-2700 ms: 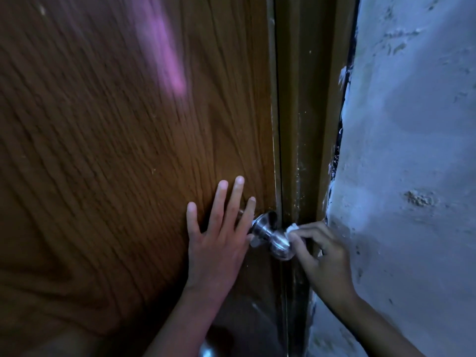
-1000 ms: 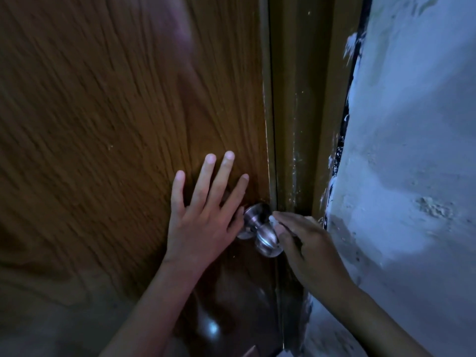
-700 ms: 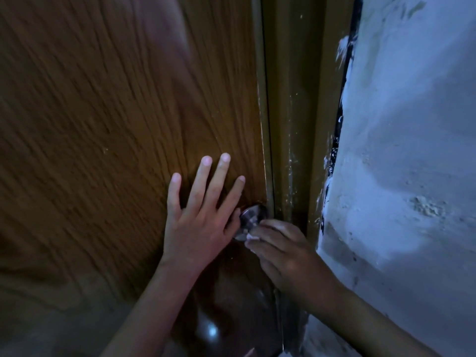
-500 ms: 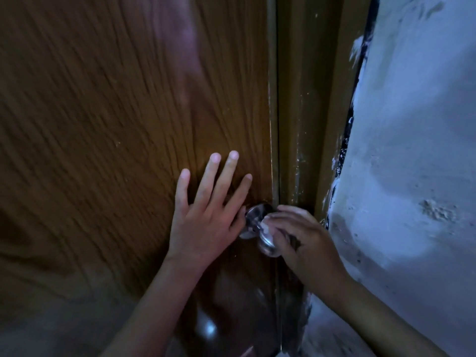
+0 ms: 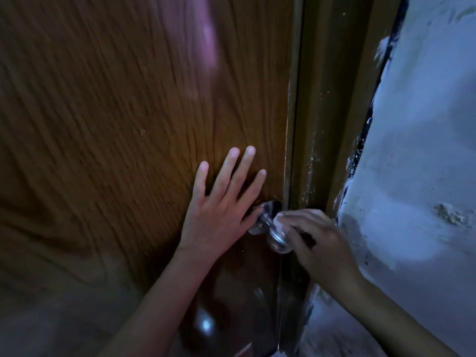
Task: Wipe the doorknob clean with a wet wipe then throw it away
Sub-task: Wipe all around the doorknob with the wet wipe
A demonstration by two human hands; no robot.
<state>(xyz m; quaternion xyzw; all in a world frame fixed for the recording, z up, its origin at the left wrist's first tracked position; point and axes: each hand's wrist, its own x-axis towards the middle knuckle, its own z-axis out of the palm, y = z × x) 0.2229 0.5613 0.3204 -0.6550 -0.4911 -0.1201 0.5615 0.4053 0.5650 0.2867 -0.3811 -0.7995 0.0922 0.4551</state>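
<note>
A shiny metal doorknob (image 5: 273,234) sticks out of the brown wooden door (image 5: 128,124) near its right edge. My right hand (image 5: 316,238) curls over the knob's top and right side, fingers pressing a small white wet wipe (image 5: 280,219) against it; most of the wipe is hidden under the fingers. My left hand (image 5: 221,210) lies flat on the door just left of the knob, fingers spread, holding nothing.
The door frame (image 5: 329,112) runs vertically right of the door edge. A rough whitish plaster wall (image 5: 425,163) fills the right side, with chipped paint along the frame. The scene is dim.
My right hand has kept shifting around the knob with the wipe, from its right side to over its front and back to its top right. The left hand has stayed flat on the door.
</note>
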